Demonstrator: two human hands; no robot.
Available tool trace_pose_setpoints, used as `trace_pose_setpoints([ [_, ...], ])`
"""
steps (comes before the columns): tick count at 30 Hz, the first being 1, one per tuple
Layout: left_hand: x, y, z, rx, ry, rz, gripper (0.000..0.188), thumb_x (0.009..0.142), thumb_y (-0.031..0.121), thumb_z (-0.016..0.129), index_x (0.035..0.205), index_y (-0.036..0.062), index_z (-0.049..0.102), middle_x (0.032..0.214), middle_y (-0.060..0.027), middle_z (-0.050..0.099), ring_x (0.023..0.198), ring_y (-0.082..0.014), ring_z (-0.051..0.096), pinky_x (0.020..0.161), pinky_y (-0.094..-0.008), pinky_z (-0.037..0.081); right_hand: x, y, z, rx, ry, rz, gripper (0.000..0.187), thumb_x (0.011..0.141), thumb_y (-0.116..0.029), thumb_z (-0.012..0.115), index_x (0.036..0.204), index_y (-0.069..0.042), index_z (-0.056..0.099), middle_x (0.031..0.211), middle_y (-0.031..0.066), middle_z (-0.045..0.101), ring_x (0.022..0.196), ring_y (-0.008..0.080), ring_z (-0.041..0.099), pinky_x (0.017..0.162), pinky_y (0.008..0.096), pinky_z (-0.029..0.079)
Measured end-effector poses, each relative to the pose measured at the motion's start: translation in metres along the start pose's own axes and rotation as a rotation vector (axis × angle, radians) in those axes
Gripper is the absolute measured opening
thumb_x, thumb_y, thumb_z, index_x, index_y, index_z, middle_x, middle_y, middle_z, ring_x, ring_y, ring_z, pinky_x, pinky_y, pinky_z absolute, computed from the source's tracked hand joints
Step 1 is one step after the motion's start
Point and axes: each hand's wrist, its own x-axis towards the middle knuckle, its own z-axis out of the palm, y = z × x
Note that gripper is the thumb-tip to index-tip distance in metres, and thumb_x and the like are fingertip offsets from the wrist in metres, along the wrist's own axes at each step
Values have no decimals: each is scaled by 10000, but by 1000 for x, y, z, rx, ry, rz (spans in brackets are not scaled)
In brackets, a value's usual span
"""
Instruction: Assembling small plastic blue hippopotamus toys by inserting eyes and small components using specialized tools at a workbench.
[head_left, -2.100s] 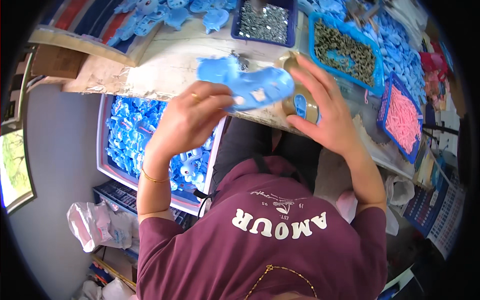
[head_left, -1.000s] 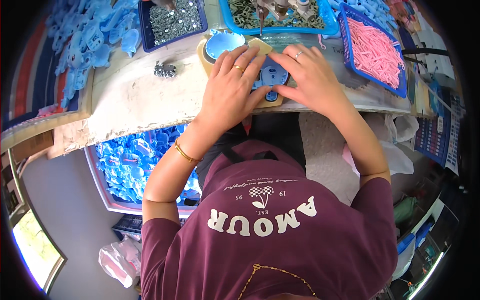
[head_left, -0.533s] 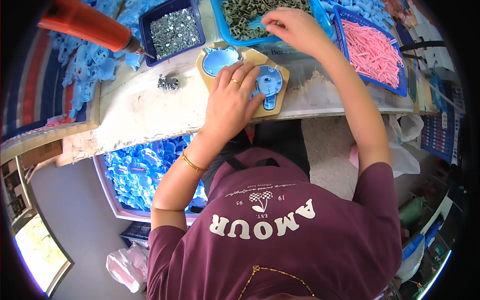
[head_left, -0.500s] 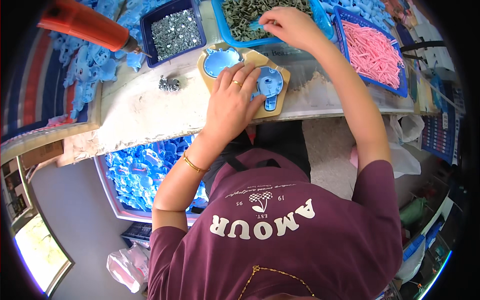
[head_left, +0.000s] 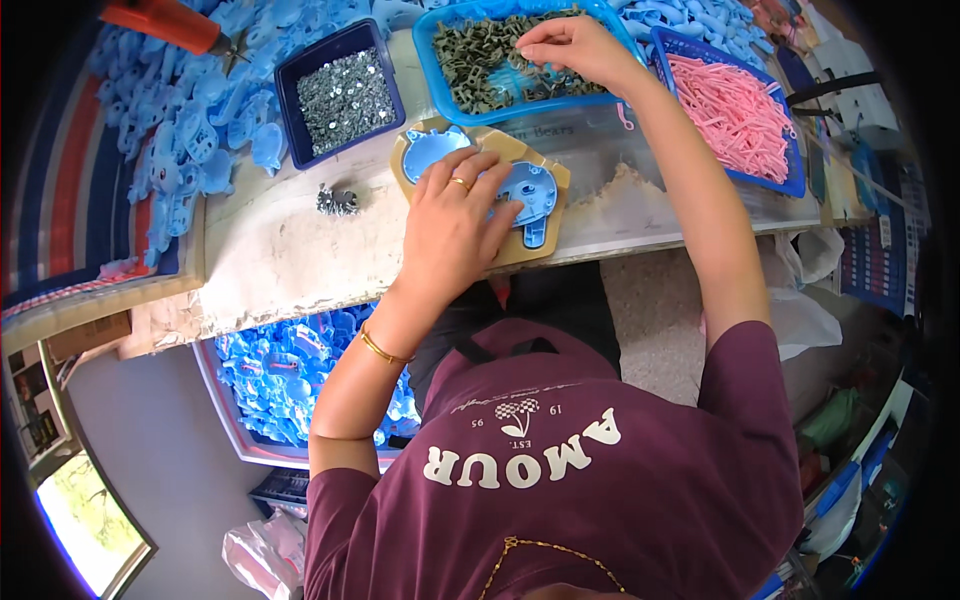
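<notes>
Left hand (head_left: 452,208): is lying palm-down at the centre, fingers loosely bent and slightly spread, covering part of the tan, angular fixture block (head_left: 563,182).
Blue parts: a light-blue, hollow plastic cup (head_left: 434,152) and a light-blue, rounded plastic piece (head_left: 530,188) are sitting in the fixture block; the hand is hiding whether they join.
Right hand (head_left: 580,54): is hovering at the upper centre, fingertips nearly closed; cannot tell whether they are holding anything.
Bright-blue plastic tray (head_left: 427,75): is holding small olive-brown clip-like pieces (head_left: 478,78) beneath that hand.
Good handling: probably means keeping left-hand pressure light and even while the right is pinching a single piece.
</notes>
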Motion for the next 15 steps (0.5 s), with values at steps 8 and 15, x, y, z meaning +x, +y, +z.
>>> trace_pose_setpoints([
  [8, 25, 8, -3, -134, 72, -24, 323, 890, 163, 723, 1186, 44, 673, 1232, -132, 656, 1135, -331, 606, 975, -431, 484, -19, -4, -7, 201, 47, -1, 256, 976, -266, 674, 1153, -86, 721, 1020, 9, 730, 962, 94, 662, 834, 265, 519],
  [15, 38, 30, 7, -496, 143, -291, 349, 904, 70, 717, 1241, 8, 651, 1199, -170, 671, 1005, -303, 679, 814, -379, 587, -96, -77, 14, 307, -448, 93, 249, 1004, -195, 604, 1108, 18, 679, 943, 59, 727, 820, 124, 723, 719, 246, 577],
])
